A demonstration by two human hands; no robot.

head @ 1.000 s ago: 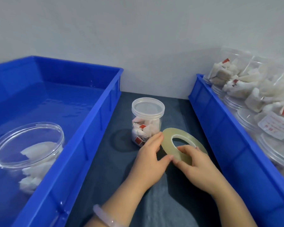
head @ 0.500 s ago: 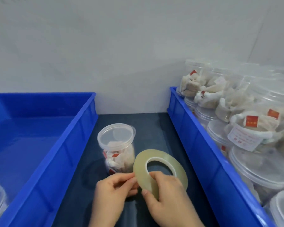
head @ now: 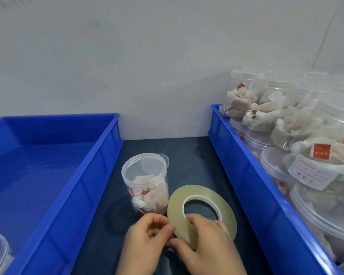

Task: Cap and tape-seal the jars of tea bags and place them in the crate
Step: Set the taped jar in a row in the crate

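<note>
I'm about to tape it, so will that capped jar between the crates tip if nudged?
Probably light: the jar is clear plastic holding only tea bags. Upright and taller than wide, it may tip if pushed near the lid, then roll.

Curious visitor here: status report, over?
Right hand grips flat yellowish tape roll; left hand pinches its edge. Capped clear plastic jar upright beside it. Nothing blocking.

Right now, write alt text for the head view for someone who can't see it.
The right hand holds a tape roll while the left hand pinches its edge, beside a lidded jar of tea bags between a blue crate and a jar-filled blue crate.
</note>
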